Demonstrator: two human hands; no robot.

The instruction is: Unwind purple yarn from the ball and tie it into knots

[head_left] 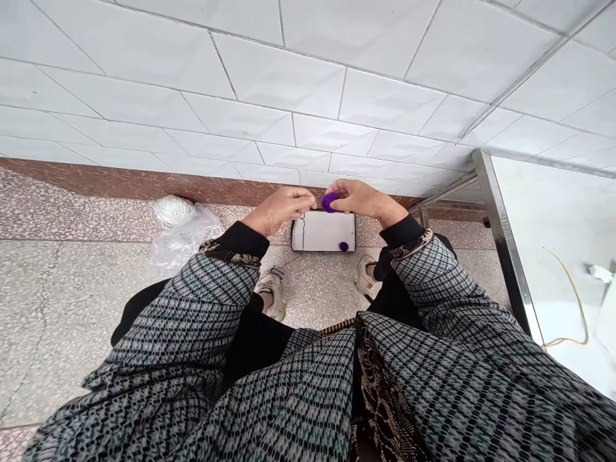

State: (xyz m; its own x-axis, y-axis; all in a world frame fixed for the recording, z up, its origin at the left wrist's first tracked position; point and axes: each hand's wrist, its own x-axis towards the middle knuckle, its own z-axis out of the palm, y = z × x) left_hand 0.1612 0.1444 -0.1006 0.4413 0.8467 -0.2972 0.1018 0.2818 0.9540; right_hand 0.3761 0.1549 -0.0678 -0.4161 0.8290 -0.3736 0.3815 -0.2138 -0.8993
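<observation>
Between the thumb and fingers of my right hand [356, 197] is a small bundle of purple yarn [330, 203], held up in front of the wall. My left hand [287, 208] is pinched close to its left side, and a thin dark strand runs from the fingers toward the bundle. Below both hands a white box lid with dark edges [323, 232] lies on the floor. In its lower right corner sits a small dark purple yarn ball [343, 246]. A dark strand [303, 231] hangs down across the lid's left part.
On the left, a white yarn ball [173, 210] lies by a clear plastic bag [185, 237]. A loose dark thread tangle [276, 271] rests at my left shoe [273, 295]. At right stands a metal-framed table [505, 237] with a yellow cable [575, 289]. The tiled wall [317, 90] rises ahead.
</observation>
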